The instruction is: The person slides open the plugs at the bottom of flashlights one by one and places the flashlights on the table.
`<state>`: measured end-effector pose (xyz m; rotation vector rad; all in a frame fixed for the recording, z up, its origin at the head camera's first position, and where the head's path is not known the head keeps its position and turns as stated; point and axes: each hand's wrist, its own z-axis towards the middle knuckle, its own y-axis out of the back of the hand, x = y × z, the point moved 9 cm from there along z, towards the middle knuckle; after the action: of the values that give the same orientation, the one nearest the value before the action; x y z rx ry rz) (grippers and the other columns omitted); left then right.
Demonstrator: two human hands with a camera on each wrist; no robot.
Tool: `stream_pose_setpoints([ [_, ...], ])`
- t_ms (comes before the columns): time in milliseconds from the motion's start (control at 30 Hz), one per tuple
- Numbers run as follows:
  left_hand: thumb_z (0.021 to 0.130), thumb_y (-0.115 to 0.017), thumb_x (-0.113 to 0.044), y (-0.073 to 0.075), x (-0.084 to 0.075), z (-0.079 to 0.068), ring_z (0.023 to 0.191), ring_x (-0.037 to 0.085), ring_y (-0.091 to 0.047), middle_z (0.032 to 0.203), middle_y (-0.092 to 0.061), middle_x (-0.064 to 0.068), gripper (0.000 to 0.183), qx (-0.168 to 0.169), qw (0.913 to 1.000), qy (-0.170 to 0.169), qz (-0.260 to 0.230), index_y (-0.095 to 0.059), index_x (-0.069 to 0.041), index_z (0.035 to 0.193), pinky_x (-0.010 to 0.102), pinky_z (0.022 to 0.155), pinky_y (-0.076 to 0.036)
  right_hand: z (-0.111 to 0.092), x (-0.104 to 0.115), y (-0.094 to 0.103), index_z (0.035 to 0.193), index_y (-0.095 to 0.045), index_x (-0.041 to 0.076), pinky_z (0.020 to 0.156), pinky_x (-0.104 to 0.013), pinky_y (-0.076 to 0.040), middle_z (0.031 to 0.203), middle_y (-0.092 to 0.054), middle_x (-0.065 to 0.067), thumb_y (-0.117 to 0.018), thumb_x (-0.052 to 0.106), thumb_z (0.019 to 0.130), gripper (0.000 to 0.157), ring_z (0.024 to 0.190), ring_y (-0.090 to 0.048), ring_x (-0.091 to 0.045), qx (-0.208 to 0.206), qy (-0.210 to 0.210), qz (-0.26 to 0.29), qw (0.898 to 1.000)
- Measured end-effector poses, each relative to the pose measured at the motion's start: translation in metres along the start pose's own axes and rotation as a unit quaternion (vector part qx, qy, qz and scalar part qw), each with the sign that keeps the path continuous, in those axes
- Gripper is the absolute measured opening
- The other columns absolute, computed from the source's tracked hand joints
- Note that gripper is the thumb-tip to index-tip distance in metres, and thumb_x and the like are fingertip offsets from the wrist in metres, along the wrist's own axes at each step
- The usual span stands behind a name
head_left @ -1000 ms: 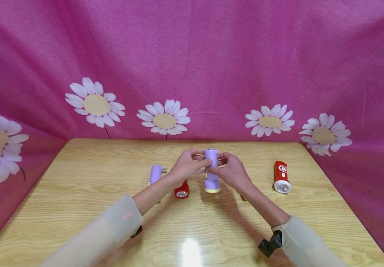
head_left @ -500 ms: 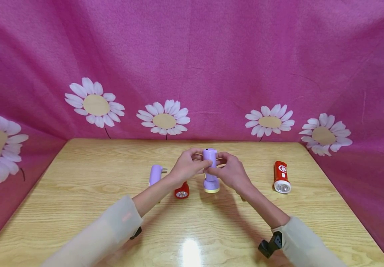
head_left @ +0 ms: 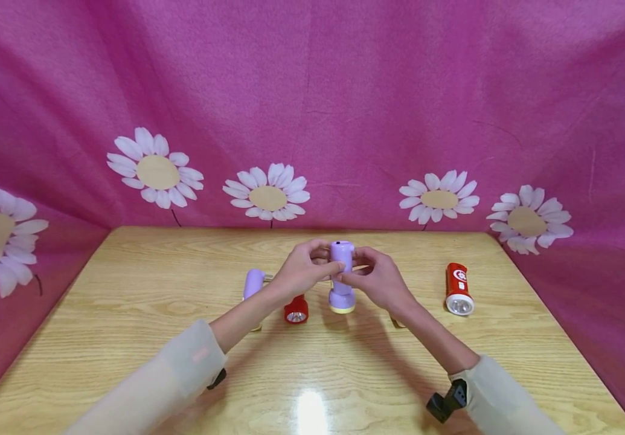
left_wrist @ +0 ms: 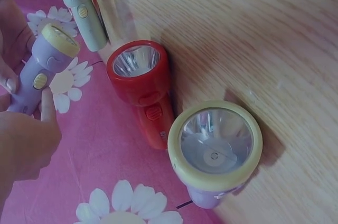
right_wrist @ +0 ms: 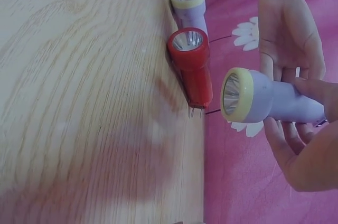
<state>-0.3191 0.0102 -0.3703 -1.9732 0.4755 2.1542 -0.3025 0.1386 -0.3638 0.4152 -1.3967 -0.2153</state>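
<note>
Between both hands, a purple flashlight (head_left: 342,275) with a yellow rim is held above the table, its lens end pointing down toward the person. My left hand (head_left: 307,269) grips its left side, the thumb lying across the body. From the other side my right hand (head_left: 378,281) pinches it between thumb and fingers. The left wrist view shows a yellow switch on the flashlight (left_wrist: 39,80), with a left fingertip close beside it. In the right wrist view the flashlight's yellow-rimmed lens (right_wrist: 232,96) faces left, and the left hand (right_wrist: 290,28) is behind it.
Left of the hands lie a second purple flashlight (head_left: 253,283) and a red one (head_left: 296,311), both partly covered by the left arm. A red flashlight with a white rim (head_left: 459,289) lies right. A pale green flashlight (left_wrist: 87,18) is mostly hidden under the right forearm in the head view.
The held flashlight has shifted very slightly left. Both hands keep their hold, and the right wrist has moved a little to the right and down. The flashlights on the table stay put.
</note>
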Motion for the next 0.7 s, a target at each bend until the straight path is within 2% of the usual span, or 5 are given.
stream_pose_setpoints([
  [267,0.082,-0.069,-0.011,-0.0005,-0.0044,-0.0014,0.093,0.021,-0.06,0.104,-0.061,0.01,0.041,0.009,0.9997,-0.02,0.004,-0.054,-0.001,0.119,0.031,0.077,-0.053,-0.0009,-0.0041,0.0,0.11,-0.058,-0.001,0.074,-0.032,-0.054,0.099,-0.062,-0.014,-0.076,0.013,0.074,0.043,0.082,-0.063,-0.024,-0.004,-0.006,0.037,0.999],
  [500,0.081,-0.07,-0.011,0.0012,-0.0033,-0.0017,0.092,0.02,-0.061,0.104,-0.061,0.008,0.042,0.004,1.0,-0.004,-0.005,-0.054,-0.004,0.119,0.035,0.079,-0.053,-0.0016,-0.0033,-0.0018,0.111,-0.058,0.0,0.075,-0.033,-0.053,0.1,-0.061,-0.014,-0.076,0.012,0.075,0.042,0.085,-0.062,-0.025,-0.001,-0.006,0.046,0.999],
  [700,0.087,-0.063,-0.016,0.002,-0.0025,-0.0021,0.095,0.024,-0.059,0.104,-0.06,0.011,0.031,0.002,0.9974,0.023,-0.069,-0.057,-0.002,0.113,0.037,0.08,-0.053,-0.0027,-0.0025,-0.004,0.111,-0.057,0.0,0.076,-0.035,-0.053,0.1,-0.061,-0.014,-0.075,0.01,0.075,0.042,0.086,-0.063,-0.026,0.001,-0.004,0.05,0.999],
])
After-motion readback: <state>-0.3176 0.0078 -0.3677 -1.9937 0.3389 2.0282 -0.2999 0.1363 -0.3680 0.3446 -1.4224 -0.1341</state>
